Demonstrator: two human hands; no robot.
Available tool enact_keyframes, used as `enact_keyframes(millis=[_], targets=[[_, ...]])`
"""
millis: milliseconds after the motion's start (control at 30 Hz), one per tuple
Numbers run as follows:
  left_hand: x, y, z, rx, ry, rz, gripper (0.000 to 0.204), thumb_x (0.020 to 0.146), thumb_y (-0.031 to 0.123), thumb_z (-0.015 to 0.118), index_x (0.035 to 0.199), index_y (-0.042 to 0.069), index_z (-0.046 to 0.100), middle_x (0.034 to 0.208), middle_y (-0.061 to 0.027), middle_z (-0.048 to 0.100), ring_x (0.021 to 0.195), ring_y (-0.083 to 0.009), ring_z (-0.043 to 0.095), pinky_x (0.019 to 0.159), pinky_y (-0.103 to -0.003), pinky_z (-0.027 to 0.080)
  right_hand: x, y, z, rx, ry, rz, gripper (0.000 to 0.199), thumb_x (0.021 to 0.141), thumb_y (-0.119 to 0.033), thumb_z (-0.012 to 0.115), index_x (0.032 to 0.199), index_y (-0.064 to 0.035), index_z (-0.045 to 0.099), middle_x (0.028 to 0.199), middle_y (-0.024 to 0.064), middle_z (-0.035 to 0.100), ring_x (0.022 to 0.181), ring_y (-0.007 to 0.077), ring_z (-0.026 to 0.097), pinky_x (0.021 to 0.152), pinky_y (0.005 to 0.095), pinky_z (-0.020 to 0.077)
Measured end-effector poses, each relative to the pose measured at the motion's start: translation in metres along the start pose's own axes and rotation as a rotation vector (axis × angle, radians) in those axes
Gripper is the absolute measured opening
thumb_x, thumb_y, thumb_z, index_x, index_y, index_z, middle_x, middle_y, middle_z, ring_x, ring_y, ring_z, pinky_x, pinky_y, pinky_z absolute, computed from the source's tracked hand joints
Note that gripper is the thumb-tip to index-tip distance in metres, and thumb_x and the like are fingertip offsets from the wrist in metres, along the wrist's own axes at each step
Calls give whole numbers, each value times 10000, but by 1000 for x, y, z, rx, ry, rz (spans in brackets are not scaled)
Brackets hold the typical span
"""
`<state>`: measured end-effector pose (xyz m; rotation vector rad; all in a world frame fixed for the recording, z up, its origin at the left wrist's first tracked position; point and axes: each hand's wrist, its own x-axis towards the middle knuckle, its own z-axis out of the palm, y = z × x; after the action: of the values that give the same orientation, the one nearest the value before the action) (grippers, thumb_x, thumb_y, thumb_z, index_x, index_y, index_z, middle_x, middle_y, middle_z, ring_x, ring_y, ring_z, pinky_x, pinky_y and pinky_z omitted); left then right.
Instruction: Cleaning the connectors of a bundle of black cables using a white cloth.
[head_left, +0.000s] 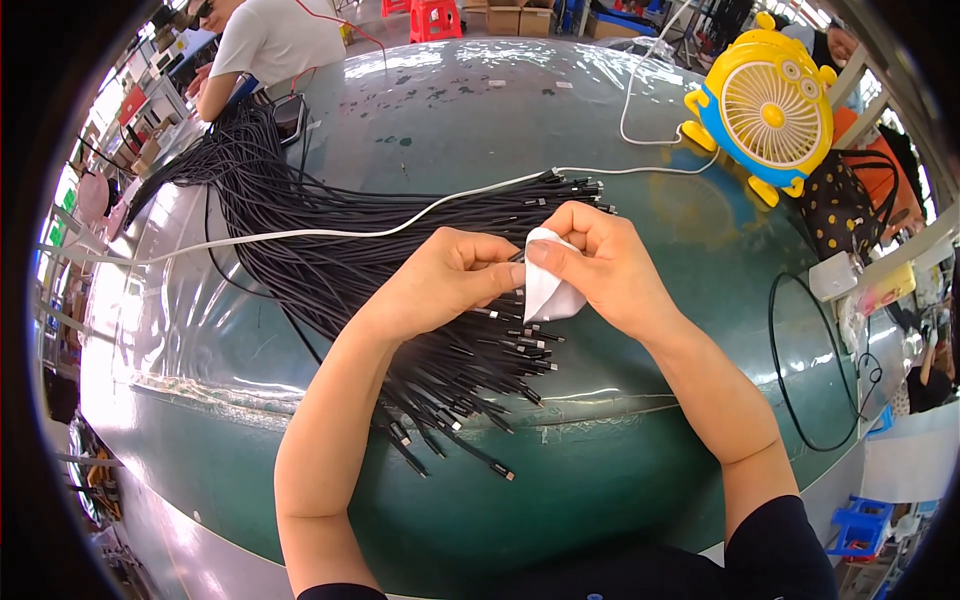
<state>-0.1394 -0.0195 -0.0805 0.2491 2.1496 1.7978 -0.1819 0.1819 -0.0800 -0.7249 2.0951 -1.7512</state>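
A large bundle of black cables (300, 225) lies across the green table, its plug ends fanned out under and around my hands. My left hand (450, 280) pinches a black cable close to its plug end. Against that end my right hand (600, 262) presses a folded white cloth (548, 290), held between thumb and fingers. The plug itself is covered by the cloth and fingertips. Several loose plug ends (450, 420) with metal tips point toward me below my left hand.
A thin white cord (330, 234) runs over the cables to a yellow and blue fan (765, 115) at the back right. A black cable loop (815, 370) hangs at the right edge. Another person (275, 45) sits at the far left of the green table (440, 110).
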Motion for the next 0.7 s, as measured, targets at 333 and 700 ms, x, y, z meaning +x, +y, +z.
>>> enact_keyframes(millis=[333,700], targets=[[1,-6,-9,-195,-17,43,210,935,213,594,888,9,614,664,39,482,575,-46,390,518,-218,316,-9,3,-6,-32,40,-181,147,939,-128,567,1001,-1,607,801,33,654,706,73,579,623,244,468],[2,-5,7,15,69,115,110,889,90,639,889,-13,601,758,4,597,699,-44,521,646,-219,437,-7,4,-1,-16,5,20,179,931,-174,603,927,4,596,759,41,643,639,58,542,588,240,439]])
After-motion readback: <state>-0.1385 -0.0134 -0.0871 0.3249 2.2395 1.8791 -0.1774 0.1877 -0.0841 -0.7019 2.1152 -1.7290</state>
